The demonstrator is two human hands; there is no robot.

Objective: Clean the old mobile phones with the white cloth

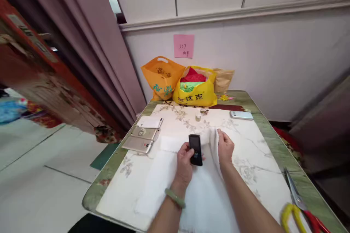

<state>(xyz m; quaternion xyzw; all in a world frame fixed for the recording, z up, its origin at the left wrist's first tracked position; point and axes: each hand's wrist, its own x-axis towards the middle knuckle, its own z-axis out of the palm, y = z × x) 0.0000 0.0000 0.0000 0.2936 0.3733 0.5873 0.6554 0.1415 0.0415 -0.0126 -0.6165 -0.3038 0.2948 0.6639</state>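
Observation:
Near the middle of the table, my left hand (185, 162) is closed around a black mobile phone (195, 147), its thumb lying on the front. A green bangle (175, 198) circles that wrist. To the right, my right hand (225, 148) pinches the edge of a white cloth (214, 147) and lifts it. Most of the cloth spreads flat beneath both hands and toward the front edge. Left of the hands lie a white phone (148, 121), a phone in a gold case with a round ring (142, 132) and a gold phone (137, 143).
Scissors (298, 198) with yellow and red handles lie at the right front. A silvery phone (241, 115) rests at the right back. Behind stand an orange bag (161, 76), a yellow bag (195, 96) and a brown pouch (222, 80). A floral sheet (120, 189) covers the table.

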